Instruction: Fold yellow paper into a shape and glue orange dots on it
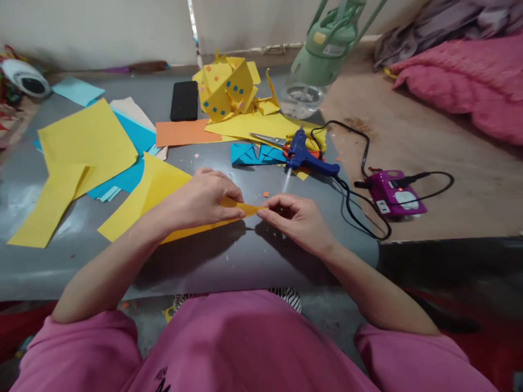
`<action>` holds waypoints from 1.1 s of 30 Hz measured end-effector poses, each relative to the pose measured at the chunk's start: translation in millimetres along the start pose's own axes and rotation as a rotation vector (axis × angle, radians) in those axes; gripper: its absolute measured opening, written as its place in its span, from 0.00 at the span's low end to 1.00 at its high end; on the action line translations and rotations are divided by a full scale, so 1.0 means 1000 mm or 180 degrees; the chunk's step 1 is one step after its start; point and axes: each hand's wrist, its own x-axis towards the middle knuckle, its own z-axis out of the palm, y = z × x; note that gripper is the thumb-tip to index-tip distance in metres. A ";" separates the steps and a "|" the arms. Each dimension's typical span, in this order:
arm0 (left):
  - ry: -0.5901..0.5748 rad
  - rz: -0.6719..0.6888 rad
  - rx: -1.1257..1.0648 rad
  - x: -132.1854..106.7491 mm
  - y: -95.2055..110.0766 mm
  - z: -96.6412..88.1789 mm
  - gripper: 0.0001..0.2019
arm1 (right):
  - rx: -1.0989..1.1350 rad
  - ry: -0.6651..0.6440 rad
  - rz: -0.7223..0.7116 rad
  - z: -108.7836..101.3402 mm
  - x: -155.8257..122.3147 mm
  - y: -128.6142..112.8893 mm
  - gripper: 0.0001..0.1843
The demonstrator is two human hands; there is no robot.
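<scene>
A grey table cover (28, 277) was spread beneath the blue glue gun (302, 155), which was laid with its nozzle turned away from the person. Far to the right of the glue gun and beyond it, a pink quilted cloth (478, 81) was seen heaped on a bare brown surface. Well to its left, a loose yellow sheet (87, 147) was set over blue paper. Nearer the person than the glue gun and to its left, a yellow paper (159, 185) was held by both hands, its narrow folded end brought to a point. Behind the glue gun, a green-topped bottle (322, 60) was stood upright, and behind it to the left a yellow paper model (229, 87) was placed (small coloured squares were stuck over its faces). The folded edge was gripped between fingers and thumb by the left hand (210, 196), while the tip was pinched by the right hand (296, 218), in front of the glue gun; the hands were kept slightly apart. To the right of the glue gun, a purple power block (388, 188) was seen with a black plug fitted. Farther left and beyond the glue gun, a black phone (184, 100) was laid flat. Just in front and leftward of the glue gun, an orange scrap (266, 194) was left.
</scene>
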 end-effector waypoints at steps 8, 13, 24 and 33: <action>-0.0036 -0.0007 0.0051 0.006 0.004 0.003 0.07 | -0.0340 0.0065 -0.0287 0.001 0.002 -0.002 0.14; -0.0026 -0.0070 -0.0007 0.009 0.007 -0.003 0.07 | -0.0354 0.0035 -0.0314 0.001 0.008 -0.006 0.15; -0.0143 -0.0652 0.0432 -0.013 -0.012 -0.056 0.10 | -0.0219 0.0265 -0.0156 -0.008 0.013 -0.019 0.16; -0.0150 -0.1158 -0.0121 -0.037 -0.011 -0.072 0.15 | 0.0601 0.0810 -0.0074 -0.018 0.020 -0.020 0.19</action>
